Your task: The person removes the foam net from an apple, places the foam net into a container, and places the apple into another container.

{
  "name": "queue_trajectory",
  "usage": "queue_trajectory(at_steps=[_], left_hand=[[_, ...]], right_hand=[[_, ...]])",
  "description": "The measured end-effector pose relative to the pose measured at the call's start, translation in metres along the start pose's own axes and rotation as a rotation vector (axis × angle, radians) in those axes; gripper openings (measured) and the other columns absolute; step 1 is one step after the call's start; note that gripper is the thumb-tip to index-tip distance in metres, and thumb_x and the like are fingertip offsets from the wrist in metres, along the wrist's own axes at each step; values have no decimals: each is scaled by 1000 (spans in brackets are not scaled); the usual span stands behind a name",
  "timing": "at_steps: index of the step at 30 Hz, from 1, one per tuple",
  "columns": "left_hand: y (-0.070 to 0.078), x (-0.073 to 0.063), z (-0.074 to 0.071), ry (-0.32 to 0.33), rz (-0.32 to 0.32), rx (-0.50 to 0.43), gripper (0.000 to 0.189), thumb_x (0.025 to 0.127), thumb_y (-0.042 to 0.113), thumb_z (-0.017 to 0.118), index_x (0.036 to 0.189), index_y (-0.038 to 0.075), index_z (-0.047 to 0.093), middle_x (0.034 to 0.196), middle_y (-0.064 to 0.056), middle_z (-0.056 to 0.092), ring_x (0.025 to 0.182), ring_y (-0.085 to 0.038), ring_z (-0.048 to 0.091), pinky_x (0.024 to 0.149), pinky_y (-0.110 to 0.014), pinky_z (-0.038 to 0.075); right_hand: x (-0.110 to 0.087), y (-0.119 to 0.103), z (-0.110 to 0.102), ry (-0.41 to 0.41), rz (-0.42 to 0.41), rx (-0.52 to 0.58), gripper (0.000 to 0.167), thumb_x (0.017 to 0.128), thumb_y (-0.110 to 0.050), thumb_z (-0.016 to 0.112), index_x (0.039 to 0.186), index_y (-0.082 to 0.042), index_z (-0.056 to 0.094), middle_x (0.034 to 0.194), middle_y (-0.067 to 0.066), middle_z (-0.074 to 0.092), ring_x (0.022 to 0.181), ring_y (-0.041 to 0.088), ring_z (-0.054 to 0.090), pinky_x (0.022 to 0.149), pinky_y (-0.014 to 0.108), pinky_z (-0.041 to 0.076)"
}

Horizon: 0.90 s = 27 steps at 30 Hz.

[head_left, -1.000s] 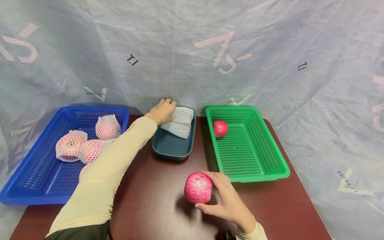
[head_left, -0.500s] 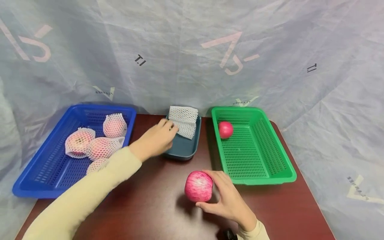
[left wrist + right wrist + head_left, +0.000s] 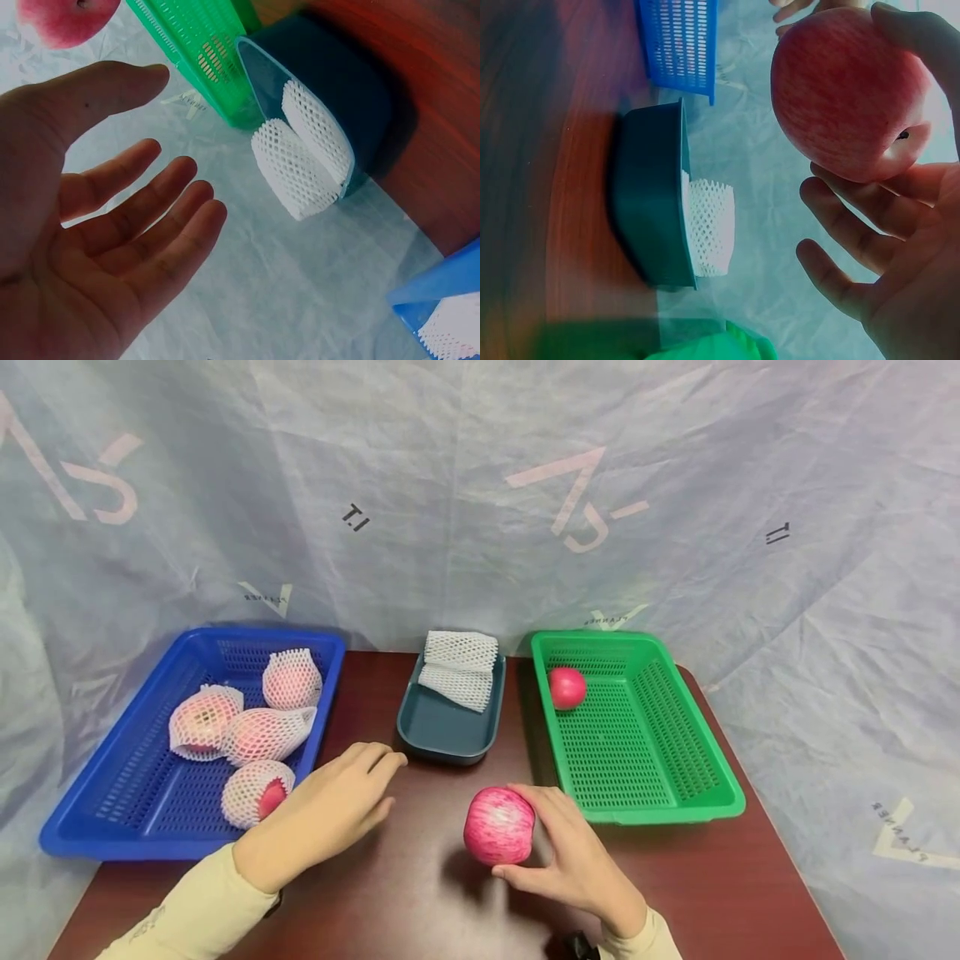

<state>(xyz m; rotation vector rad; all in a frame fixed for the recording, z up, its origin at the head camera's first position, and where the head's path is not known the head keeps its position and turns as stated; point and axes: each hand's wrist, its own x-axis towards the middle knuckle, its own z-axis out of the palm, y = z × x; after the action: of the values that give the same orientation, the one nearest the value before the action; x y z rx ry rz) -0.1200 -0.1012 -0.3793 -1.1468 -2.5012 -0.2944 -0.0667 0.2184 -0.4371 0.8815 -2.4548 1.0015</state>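
Note:
A red apple (image 3: 498, 827) is held above the table by my right hand (image 3: 573, 860), thumb on one side and fingers on the other. In the right wrist view the same apple (image 3: 847, 94) shows its stem hollow, with the lower fingers off it. My left hand (image 3: 330, 806) hovers near the blue basket's right side, its fingers loosely bent and holding nothing. The left wrist view shows that palm (image 3: 97, 262) bare. White foam nets (image 3: 461, 668) lie at the back of a dark teal tray (image 3: 446, 731) beyond both hands.
At left, a blue basket (image 3: 82, 827) holds several apples (image 3: 262, 735) in foam nets. At right, a green basket (image 3: 675, 814) contains one bare apple (image 3: 567, 688). The baskets and tray stand on a dark red-brown table (image 3: 420, 893). A grey sheet (image 3: 450, 493) hangs behind.
My left hand has come back from the foam nets in the tray toward me, past the tray's front left, with nothing in it. My right hand keeps holding the apple in about the same place.

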Motion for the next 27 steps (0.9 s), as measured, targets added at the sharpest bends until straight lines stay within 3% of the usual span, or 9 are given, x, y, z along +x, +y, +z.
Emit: queue_trajectory(at_steps=[7, 14, 21, 27], left_hand=[[1, -4, -3, -10, -35, -8, 42, 80, 17, 81, 115, 1, 63, 108, -13, 62, 102, -29, 60, 86, -42, 53], [-1, -15, -5, 1, -52, -8, 44, 79, 17, 82, 116, 1, 63, 108, -12, 63, 101, -29, 61, 86, -40, 53], [-4, -31, -9, -26, -117, -27, 45, 79, 17, 82, 117, 1, 63, 109, -12, 63, 103, -31, 61, 84, -43, 53], [-4, -42, -11, -62, -175, -39, 45, 82, 19, 81, 118, 1, 62, 110, -12, 63, 103, -31, 61, 86, -45, 53]], right_hand=[[4, 0, -13, -33, -1, -49, 84, 74, -51, 84, 142, -13, 51, 128, -2, 58, 114, 17, 54, 91, 41, 47], [32, 22, -74, -127, 69, -287, 85, 74, -52, 83, 140, -7, 52, 125, 6, 60, 112, 22, 57, 85, 46, 53], [72, 80, -137, -302, 225, -496, 80, 72, -44, 86, 131, 0, 54, 111, 14, 61, 98, 31, 59, 74, 50, 55], [104, 143, -149, -469, 347, -574, 79, 76, -40, 82, 130, 8, 50, 115, 25, 57, 101, 43, 59, 78, 62, 52]])
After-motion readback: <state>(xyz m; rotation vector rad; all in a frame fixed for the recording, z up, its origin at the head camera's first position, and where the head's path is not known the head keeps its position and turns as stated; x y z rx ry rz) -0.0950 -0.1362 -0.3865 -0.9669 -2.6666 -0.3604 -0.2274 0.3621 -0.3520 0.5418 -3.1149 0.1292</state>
